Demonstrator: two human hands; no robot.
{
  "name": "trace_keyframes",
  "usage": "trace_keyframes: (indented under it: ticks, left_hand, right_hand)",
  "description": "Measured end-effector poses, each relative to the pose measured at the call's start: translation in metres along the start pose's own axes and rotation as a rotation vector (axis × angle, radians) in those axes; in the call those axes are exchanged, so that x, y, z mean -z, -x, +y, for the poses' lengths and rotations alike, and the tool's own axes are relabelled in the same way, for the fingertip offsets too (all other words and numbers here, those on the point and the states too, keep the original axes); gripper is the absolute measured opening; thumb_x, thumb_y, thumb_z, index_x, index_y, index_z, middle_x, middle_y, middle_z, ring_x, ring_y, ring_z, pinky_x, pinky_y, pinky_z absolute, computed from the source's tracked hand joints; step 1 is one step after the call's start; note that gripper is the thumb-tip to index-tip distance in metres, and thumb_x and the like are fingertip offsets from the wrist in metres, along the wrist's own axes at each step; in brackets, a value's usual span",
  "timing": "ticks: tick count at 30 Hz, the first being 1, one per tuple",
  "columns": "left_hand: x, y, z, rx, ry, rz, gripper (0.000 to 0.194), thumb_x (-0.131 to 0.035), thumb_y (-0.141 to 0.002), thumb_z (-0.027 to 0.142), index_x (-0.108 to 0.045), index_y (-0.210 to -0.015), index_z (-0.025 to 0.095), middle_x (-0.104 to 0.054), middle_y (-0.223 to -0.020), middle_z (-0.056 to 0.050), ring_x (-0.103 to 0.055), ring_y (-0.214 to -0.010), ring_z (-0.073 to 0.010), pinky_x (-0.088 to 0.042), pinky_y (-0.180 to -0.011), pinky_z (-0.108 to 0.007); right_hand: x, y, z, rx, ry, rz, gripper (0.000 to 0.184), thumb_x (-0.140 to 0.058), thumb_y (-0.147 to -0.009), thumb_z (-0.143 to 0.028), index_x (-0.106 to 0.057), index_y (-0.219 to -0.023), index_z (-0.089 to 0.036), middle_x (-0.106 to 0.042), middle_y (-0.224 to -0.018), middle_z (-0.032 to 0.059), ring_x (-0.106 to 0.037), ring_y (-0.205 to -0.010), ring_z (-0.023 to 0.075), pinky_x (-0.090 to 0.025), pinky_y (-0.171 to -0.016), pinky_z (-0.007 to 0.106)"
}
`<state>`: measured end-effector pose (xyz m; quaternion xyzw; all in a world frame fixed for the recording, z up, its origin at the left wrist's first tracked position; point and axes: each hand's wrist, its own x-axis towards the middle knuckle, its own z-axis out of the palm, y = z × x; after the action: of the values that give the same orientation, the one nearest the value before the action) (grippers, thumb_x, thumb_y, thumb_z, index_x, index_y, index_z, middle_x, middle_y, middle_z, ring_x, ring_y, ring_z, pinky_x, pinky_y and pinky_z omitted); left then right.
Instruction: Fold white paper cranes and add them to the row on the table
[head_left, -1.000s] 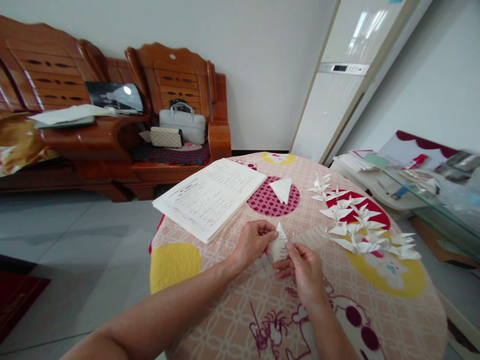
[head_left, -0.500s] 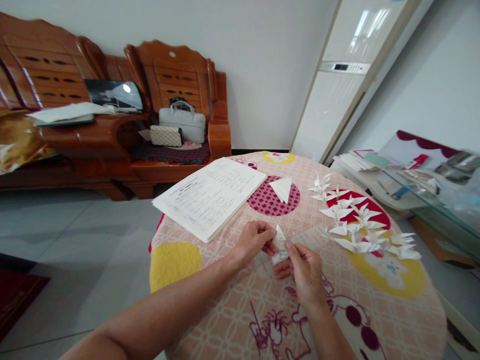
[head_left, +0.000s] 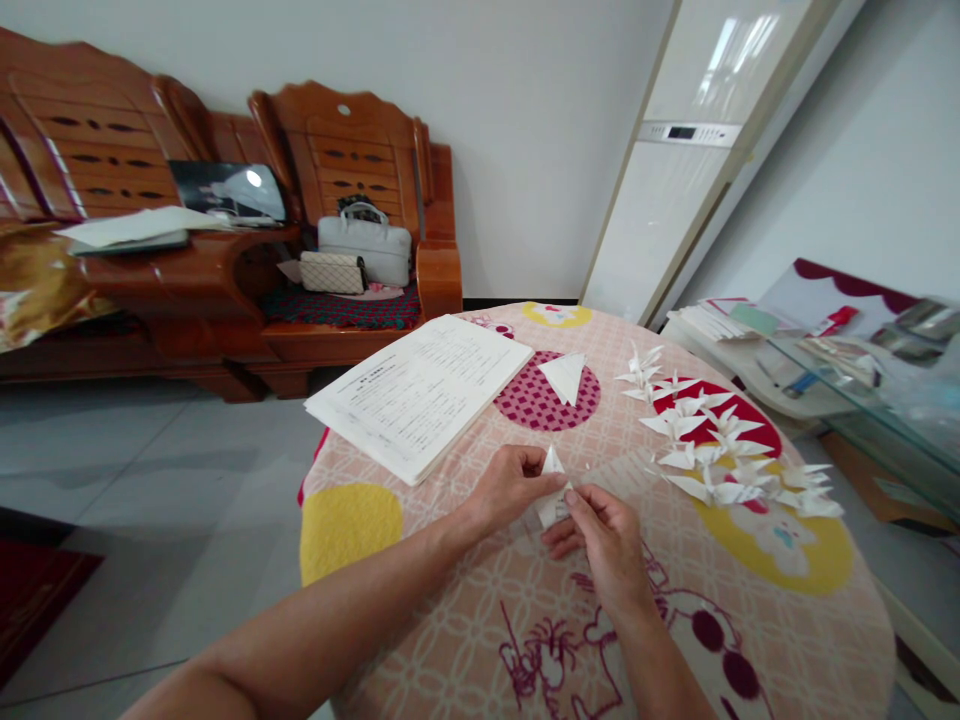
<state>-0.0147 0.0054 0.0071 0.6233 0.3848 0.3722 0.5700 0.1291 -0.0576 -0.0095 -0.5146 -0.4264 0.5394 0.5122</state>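
Between my hands, just above the cloth-covered table, is a small piece of folded white paper with faint print and a pointed top. My left hand pinches its left side, thumb lying across the front. My right hand grips the right edge between thumb and fingers. Both thumbs nearly meet at the paper's middle, and the fingers hide part of it. Beyond my hands lies a white folded paper triangle. To the right, several white paper cranes stand in a loose group.
A stack of printed sheets lies at the table's back left. The round table has a patterned pink tablecloth. At right stands a glass-topped side table with papers and bags. A wooden bench holding handbags is behind.
My left thumb has moved right and down across the front of the folded paper, closer to my right thumb. The paper's upper tip has shifted slightly left.
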Motion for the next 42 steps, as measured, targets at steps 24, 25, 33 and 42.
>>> trace_keyframes:
  ticks: [24, 25, 33, 42]
  left_hand:
    - [0.008, -0.005, 0.007, 0.368, 0.478, 0.075, 0.045, -0.081, -0.053, 0.034, -0.04, -0.051, 0.017, -0.036, -0.039, 0.009, -0.023, -0.035, -0.0017, -0.012, -0.039, -0.021]
    - [0.009, -0.005, 0.006, 0.379, 0.496, 0.063, 0.046, -0.081, -0.053, 0.035, -0.038, -0.05, 0.018, -0.032, -0.037, 0.01, -0.02, -0.034, -0.0014, -0.01, -0.039, -0.021]
    - [0.01, -0.005, -0.001, 0.367, 0.437, 0.009, 0.045, -0.078, -0.06, 0.042, -0.041, -0.052, 0.017, -0.032, -0.037, 0.01, -0.019, -0.034, -0.0018, -0.008, -0.039, -0.022]
    - [0.014, -0.001, 0.004, 0.286, 0.276, -0.063, 0.05, -0.079, -0.058, 0.05, -0.043, -0.05, 0.016, -0.034, -0.036, 0.009, -0.023, -0.033, -0.0016, -0.01, -0.037, -0.021]
  right_hand:
    - [-0.006, 0.006, -0.004, -0.086, 0.059, -0.143, 0.038, -0.058, -0.084, -0.053, -0.057, -0.078, -0.016, -0.069, -0.052, 0.005, -0.064, -0.043, 0.016, -0.05, -0.043, 0.022]
    - [-0.007, 0.006, -0.004, -0.088, 0.063, -0.145, 0.038, -0.058, -0.083, -0.053, -0.058, -0.078, -0.016, -0.069, -0.052, 0.0049, -0.064, -0.043, 0.0158, -0.05, -0.043, 0.022]
    - [-0.004, 0.005, -0.002, -0.135, 0.027, -0.149, 0.037, -0.059, -0.082, -0.052, -0.058, -0.074, -0.016, -0.066, -0.047, 0.0048, -0.059, -0.036, 0.0149, -0.047, -0.038, 0.021]
    - [-0.001, 0.005, -0.002, -0.117, 0.036, -0.134, 0.037, -0.06, -0.081, -0.052, -0.058, -0.073, -0.016, -0.064, -0.044, 0.0034, -0.056, -0.034, 0.0147, -0.046, -0.037, 0.022]
